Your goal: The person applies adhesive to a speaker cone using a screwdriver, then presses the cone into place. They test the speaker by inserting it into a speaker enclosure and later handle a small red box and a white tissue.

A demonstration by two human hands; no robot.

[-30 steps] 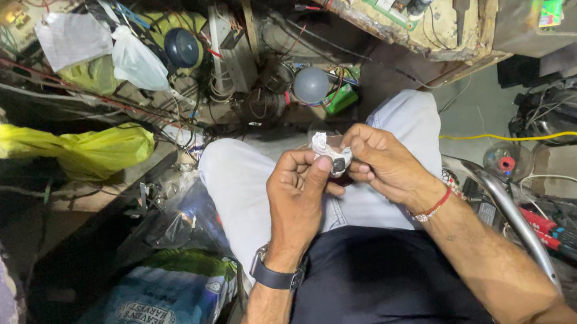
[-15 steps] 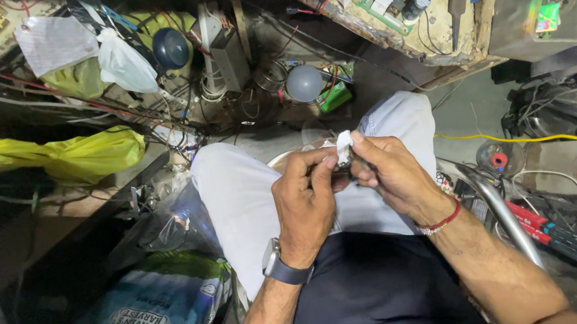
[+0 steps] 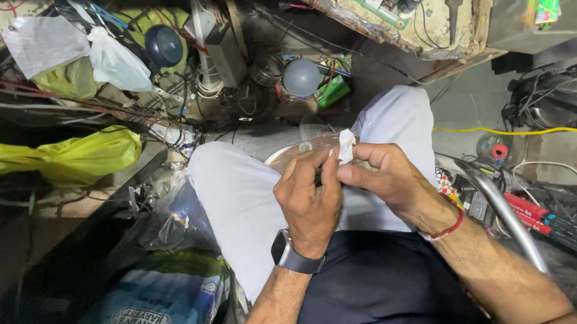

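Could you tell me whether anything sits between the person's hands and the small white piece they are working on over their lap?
Nothing visible does. The left hand and right hand meet on the white piece, fingertips pinching it directly above the lap. A pale round object lies just behind it, not between.

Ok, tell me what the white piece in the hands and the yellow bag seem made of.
White piece: probably cloth or tissue, matte and crumpled, pinched between left hand and right hand. Yellow bag: thin plastic film, glossy, wrinkled.

dim cluttered floor (image 3: 476,105), wooden shelf (image 3: 438,25) overhead
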